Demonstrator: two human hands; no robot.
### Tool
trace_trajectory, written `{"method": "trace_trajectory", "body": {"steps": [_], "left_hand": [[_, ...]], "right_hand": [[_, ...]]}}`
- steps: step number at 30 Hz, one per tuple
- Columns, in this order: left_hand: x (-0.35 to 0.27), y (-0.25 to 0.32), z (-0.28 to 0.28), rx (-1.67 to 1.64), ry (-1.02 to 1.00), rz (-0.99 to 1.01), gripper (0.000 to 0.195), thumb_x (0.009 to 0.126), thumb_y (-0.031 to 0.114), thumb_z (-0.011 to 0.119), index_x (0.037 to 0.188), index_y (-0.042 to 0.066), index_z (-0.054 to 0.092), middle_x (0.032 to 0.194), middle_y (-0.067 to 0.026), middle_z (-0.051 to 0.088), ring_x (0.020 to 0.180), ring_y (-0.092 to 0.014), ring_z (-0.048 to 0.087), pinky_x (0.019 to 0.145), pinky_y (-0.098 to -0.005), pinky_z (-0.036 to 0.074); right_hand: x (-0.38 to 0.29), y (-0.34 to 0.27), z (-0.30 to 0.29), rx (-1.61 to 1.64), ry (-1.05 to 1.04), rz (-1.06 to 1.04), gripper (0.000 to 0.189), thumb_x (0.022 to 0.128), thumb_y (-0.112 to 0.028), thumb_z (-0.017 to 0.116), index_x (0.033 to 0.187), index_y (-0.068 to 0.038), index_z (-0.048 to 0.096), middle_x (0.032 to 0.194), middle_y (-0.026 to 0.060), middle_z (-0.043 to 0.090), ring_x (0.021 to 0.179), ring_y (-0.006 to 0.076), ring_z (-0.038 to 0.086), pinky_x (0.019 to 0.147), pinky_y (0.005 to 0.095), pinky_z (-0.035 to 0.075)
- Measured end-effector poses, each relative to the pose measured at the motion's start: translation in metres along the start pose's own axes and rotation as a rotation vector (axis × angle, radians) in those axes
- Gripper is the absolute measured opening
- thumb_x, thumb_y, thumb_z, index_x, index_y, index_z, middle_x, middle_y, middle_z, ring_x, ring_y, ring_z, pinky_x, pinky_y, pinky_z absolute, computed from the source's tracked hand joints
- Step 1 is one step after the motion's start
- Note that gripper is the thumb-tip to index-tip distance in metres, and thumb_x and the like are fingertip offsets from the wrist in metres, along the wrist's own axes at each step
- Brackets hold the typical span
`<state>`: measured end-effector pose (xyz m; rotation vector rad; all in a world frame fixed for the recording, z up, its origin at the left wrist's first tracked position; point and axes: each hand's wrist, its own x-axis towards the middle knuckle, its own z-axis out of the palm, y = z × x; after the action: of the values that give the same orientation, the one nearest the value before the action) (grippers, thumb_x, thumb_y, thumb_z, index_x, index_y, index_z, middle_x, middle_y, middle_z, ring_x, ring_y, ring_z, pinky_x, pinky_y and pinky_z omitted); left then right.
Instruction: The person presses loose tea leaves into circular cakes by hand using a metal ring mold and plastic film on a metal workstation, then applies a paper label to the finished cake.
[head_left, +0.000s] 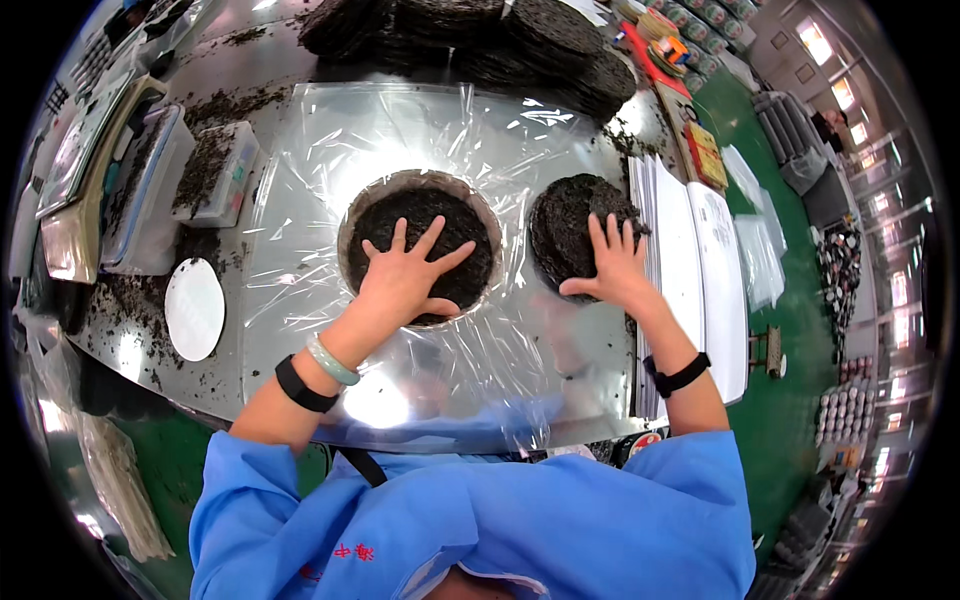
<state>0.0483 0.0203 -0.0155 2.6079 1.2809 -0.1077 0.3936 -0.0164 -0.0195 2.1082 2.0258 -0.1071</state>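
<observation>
My left hand (405, 274), fingers spread, lies palm down over a dark dried seaweed cake (390, 206). This cake sits within a round, pale-rimmed ring (346, 247). Clear plastic film (300, 187) spreads in creases around the ring over the shiny metal worktop. To the right, a small stack of dark seaweed cakes (559, 225) rests on the worktop. My right hand (621, 262) is at that stack's right side, its fingers apart on or just above the top cake. Neither hand is closed around anything.
Tall stacks of dark cakes (555, 37) stand at the back. Leftward are plastic bins (154, 187), a smaller clear box (232, 176), a white oval disc (195, 309) and dark crumbs. White paper sheets (679, 285) and a yellow-red pack (703, 154) line the right edge.
</observation>
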Motion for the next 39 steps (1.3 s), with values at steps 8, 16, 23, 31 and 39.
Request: {"method": "trace_trajectory", "body": {"steps": [8, 16, 23, 31, 39], "left_hand": [[0.022, -0.04, -0.043, -0.012, 0.559, 0.126, 0.054, 0.092, 0.029, 0.068, 0.143, 0.022, 0.054, 0.148, -0.0139, 0.051, 0.136, -0.035, 0.048, 0.11, -0.048, 0.042], [0.034, -0.118, -0.01, -0.601, 0.452, -0.109, 0.045, 0.098, 0.03, 0.061, 0.137, 0.008, 0.059, 0.132, -0.0174, 0.063, 0.125, -0.033, 0.058, 0.108, -0.0398, 0.043], [-0.032, 0.017, -0.009, -0.498, 0.383, 0.384, 0.04, 0.094, 0.026, 0.066, 0.132, 0.015, 0.062, 0.144, -0.0117, 0.054, 0.137, -0.027, 0.048, 0.114, -0.0437, 0.038], [-0.055, -0.022, -0.022, -0.986, 0.633, 0.061, 0.044, 0.102, 0.014, 0.053, 0.144, 0.002, 0.05, 0.147, -0.0141, 0.052, 0.142, -0.026, 0.043, 0.118, -0.0364, 0.031], [-0.009, -0.062, -0.002, -0.888, 0.694, -0.138, 0.052, 0.094, 0.032, 0.063, 0.138, 0.005, 0.058, 0.146, -0.015, 0.051, 0.133, -0.031, 0.05, 0.114, -0.0413, 0.036]], "right_hand": [[-0.014, 0.029, 0.031, 0.198, 0.329, -0.176, 0.113, 0.067, -0.06, 0.082, 0.158, -0.02, 0.028, 0.152, 0.0314, 0.037, 0.138, 0.0566, 0.034, 0.112, 0.0527, 0.038], [-0.004, 0.026, 0.02, 0.256, 0.231, -0.199, 0.101, 0.074, -0.036, 0.082, 0.157, -0.018, 0.028, 0.155, 0.0282, 0.034, 0.139, 0.0545, 0.033, 0.113, 0.0555, 0.036], [-0.022, 0.013, 0.043, 0.211, 0.428, -0.069, 0.104, 0.067, 0.004, 0.077, 0.156, -0.018, 0.029, 0.158, 0.0226, 0.03, 0.145, 0.0465, 0.029, 0.114, 0.0624, 0.03], [-0.051, -0.068, -0.038, 0.179, 0.764, -0.395, 0.073, 0.081, 0.001, 0.063, 0.15, -0.015, 0.045, 0.155, 0.0235, 0.037, 0.144, 0.045, 0.035, 0.116, 0.0626, 0.024], [-0.019, -0.185, -0.034, 0.119, 0.484, -0.657, 0.065, 0.087, -0.013, 0.061, 0.149, -0.016, 0.045, 0.15, 0.0248, 0.042, 0.142, 0.0455, 0.036, 0.115, 0.0657, 0.022]]}}
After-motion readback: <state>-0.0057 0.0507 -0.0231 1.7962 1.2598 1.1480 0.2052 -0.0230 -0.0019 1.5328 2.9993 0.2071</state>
